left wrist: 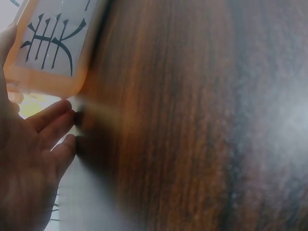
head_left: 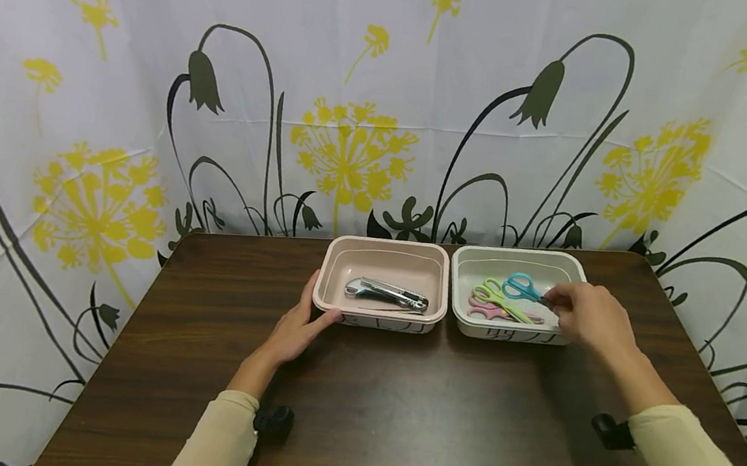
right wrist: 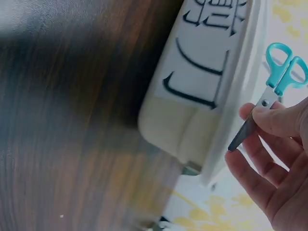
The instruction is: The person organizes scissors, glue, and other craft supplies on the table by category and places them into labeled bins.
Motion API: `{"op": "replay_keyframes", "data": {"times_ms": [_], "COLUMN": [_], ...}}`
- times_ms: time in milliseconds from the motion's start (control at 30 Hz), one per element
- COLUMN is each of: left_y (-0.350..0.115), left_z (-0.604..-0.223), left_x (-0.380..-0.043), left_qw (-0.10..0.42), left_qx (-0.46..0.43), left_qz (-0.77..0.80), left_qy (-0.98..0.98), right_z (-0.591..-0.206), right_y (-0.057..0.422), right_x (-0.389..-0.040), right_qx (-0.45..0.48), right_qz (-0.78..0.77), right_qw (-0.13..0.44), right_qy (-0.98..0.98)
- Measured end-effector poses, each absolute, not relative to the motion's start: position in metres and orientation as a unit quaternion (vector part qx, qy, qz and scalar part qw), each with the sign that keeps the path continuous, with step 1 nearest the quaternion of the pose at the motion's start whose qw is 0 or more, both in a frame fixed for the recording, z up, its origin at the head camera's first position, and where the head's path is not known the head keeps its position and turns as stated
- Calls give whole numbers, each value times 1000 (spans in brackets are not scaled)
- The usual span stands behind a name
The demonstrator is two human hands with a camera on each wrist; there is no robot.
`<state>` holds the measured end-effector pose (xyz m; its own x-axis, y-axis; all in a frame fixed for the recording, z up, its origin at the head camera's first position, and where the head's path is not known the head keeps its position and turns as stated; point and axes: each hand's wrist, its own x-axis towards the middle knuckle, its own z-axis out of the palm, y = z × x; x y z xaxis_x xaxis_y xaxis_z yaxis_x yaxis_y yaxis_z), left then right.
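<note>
My right hand (head_left: 589,315) pinches the closed blades of blue-handled scissors (right wrist: 269,91) between thumb and fingers. Their handles point left over the white tray (head_left: 466,262); the right wrist view shows the blade tip by a fingertip. Inside that tray lie green scissors (head_left: 490,293) and pink scissors (head_left: 484,310), partly overlapped. My left hand (head_left: 296,326) rests against the left front corner of the pink tray (head_left: 385,252), thumb at the front rim and fingers along the side, fairly straight. A silver utility knife (head_left: 394,293) lies in the pink tray beside other metal tools, hard to tell apart.
The trays stand side by side near the back of a dark wooden table (head_left: 389,426). Both bear dark lettering on their fronts. A flower-patterned curtain (head_left: 368,65) hangs behind. Each wrist carries a small black camera, including the left one (head_left: 275,420).
</note>
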<state>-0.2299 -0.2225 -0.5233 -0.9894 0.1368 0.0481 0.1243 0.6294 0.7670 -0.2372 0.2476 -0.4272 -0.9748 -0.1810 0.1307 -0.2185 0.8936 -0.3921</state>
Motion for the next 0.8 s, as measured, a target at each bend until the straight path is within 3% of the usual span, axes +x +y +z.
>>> {"op": "replay_keyframes", "data": {"times_ms": [267, 800], "left_y": [-223, -224], "left_z": [-522, -523], "left_x": [-230, -230], "left_qw": [9, 13], "left_qx": [74, 67], "left_qz": [429, 430], "left_qy": [900, 900], "right_z": [-445, -455], "right_y": [248, 238], "right_x": [-263, -272], "right_qx": [58, 6], "right_qz": [212, 228], "right_qw": [4, -95], "right_qy": [-976, -969]}}
